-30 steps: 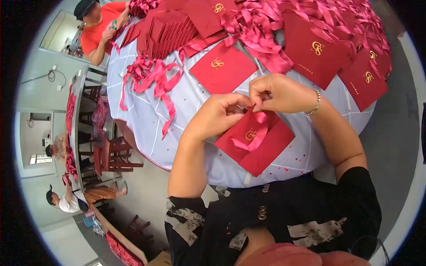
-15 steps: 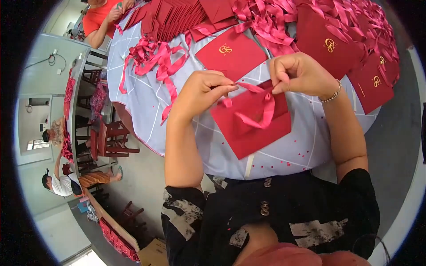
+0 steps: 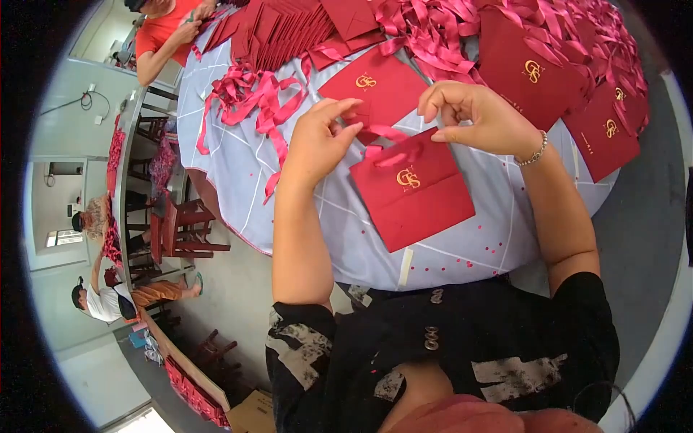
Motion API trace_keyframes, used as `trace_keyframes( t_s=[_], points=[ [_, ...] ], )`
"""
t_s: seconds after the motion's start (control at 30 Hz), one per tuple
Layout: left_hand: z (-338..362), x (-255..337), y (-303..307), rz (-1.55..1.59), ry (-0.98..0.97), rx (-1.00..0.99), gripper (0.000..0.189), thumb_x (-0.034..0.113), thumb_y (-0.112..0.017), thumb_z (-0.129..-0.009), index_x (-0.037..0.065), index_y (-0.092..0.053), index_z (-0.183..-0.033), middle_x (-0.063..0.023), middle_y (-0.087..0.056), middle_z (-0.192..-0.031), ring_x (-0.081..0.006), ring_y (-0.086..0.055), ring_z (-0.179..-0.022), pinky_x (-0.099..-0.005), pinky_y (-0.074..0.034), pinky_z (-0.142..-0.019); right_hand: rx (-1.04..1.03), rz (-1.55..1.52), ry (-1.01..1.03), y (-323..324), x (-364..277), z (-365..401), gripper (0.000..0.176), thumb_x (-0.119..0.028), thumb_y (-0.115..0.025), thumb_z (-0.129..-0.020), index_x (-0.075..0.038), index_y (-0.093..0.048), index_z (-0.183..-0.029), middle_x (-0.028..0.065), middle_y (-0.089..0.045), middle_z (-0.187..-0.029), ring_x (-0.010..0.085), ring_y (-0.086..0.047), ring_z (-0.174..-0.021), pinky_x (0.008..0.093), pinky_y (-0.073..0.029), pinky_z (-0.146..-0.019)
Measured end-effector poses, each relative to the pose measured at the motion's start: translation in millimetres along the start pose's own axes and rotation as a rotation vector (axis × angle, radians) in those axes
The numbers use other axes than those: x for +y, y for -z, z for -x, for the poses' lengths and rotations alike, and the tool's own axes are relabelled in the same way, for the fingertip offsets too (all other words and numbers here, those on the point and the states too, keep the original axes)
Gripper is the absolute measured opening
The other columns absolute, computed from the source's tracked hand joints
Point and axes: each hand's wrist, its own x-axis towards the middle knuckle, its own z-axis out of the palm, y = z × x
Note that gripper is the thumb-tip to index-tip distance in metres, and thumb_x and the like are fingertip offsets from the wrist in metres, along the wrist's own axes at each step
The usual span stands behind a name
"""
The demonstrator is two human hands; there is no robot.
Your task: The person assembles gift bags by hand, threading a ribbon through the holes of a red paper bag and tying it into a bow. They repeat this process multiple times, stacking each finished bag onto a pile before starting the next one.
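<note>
A red paper gift bag (image 3: 411, 206) with a gold monogram lies in front of me, its pink ribbon handle (image 3: 393, 153) rising along the upper edge. My left hand (image 3: 323, 137) is just beyond the bag's upper left corner, thumb and forefinger apart with nothing between them. At the upper right corner is my right hand (image 3: 480, 121); its thumb tip is right by the bag's edge, and a gap shows between thumb and curved forefinger. Behind the bag, another red bag (image 3: 382, 83) with the same gold mark lies flat.
A patterned light cloth (image 3: 238, 180) covers the round table. Pink ribbons (image 3: 253, 101) lie at the left, stacked red bags (image 3: 278, 32) at the back, and more ribboned bags (image 3: 534, 72) at the right. A person in orange (image 3: 155, 43) works across the table; wooden stools (image 3: 180, 227) stand left.
The bag has gone from its plain side with a hanging ribbon loop to its gold-marked side. Both hands have let go of the ribbon, and their fingers have spread.
</note>
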Motion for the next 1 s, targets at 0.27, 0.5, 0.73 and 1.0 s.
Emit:
trace_keyframes(
  t_s=[0.27,0.5,0.73,1.0],
  points=[
    [3,12,-8,0.216,0.120,-0.188,0.020,0.004,-0.068,-0.083,0.000,-0.070,-0.103,-0.0074,-0.067,-0.086,-0.0107,-0.058,-0.068,-0.0238,-0.046,-0.062,-0.181,0.271,0.091,-18,-12,5,0.032,-0.001,-0.073,-0.079,-0.002,-0.062,-0.110,0.0044,-0.064,-0.101,0.0056,-0.049,-0.062,0.0235,-0.045,-0.061],
    [2,-3,-6,0.078,-0.086,-0.264,0.019,0.011,-0.063,-0.088,-0.002,-0.068,-0.102,-0.0144,-0.070,-0.088,-0.0189,-0.066,-0.077,-0.0316,-0.052,-0.072,-0.145,0.375,0.057,-33,8,-1,0.034,-0.003,-0.075,-0.078,-0.001,-0.061,-0.109,0.0079,-0.062,-0.098,0.0132,-0.055,-0.062,0.0260,-0.048,-0.060],
    [5,9,11,0.157,0.246,-0.454,0.017,0.014,-0.063,-0.094,0.001,-0.067,-0.103,0.0004,-0.061,-0.072,-0.0047,-0.051,-0.060,-0.0234,-0.042,-0.053,-0.001,0.543,0.140,-16,23,-1,0.028,-0.004,-0.076,-0.074,-0.002,-0.063,-0.099,0.0072,-0.060,-0.088,0.0144,-0.051,-0.061,0.0287,-0.044,-0.056],
    [6,8,1,0.233,0.033,-0.520,0.026,0.018,-0.064,-0.093,0.001,-0.061,-0.113,-0.0071,-0.068,-0.083,-0.0153,-0.061,-0.069,-0.0293,-0.050,-0.065,-0.156,-0.033,-0.138,-11,13,-3,0.014,-0.003,-0.073,-0.083,-0.001,-0.063,-0.092,-0.0036,-0.059,-0.077,0.0028,-0.051,-0.068,0.0206,-0.042,-0.061]
  ],
)
